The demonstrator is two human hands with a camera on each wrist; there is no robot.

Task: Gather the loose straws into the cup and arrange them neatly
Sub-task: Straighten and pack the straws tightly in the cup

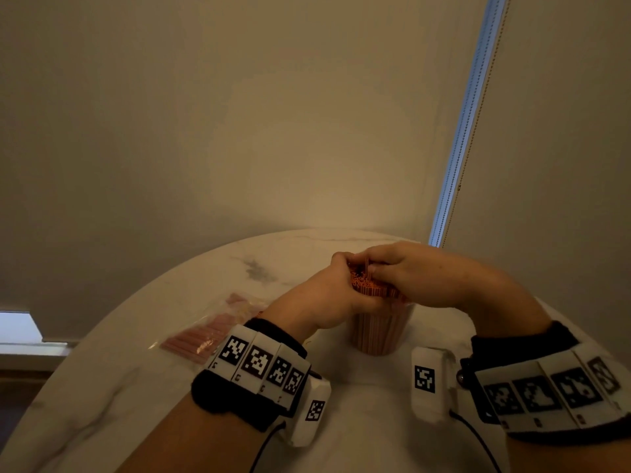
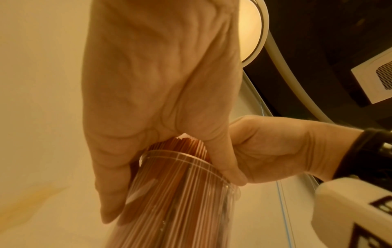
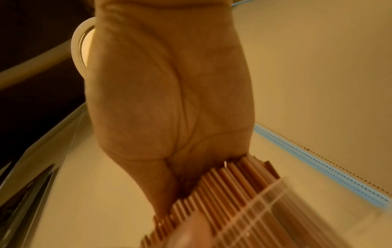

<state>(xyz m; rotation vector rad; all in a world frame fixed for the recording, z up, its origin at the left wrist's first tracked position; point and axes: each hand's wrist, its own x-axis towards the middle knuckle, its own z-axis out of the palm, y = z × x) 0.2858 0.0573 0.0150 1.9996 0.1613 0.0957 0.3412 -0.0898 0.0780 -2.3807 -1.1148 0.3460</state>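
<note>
I have both hands closed around the orange straws point(image 1: 367, 285), left hand point(image 1: 336, 295) and right hand point(image 1: 409, 278) meeting over the clear cup point(image 1: 380, 332) on the table point(image 1: 205, 387), bundle upright, long axis vertical, directly beneath each grip.

Round white marble table point(image 1: 205, 404); plain beige wall point(image 1: 239, 114); blind with bead chain point(image 1: 478, 114)

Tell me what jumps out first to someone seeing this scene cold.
Both hands, left hand and right hand, close around a dense bundle of orange straws standing in a clear cup mid-table. To the left on the marble table lies a plastic bag of pinkish sticks.
</note>
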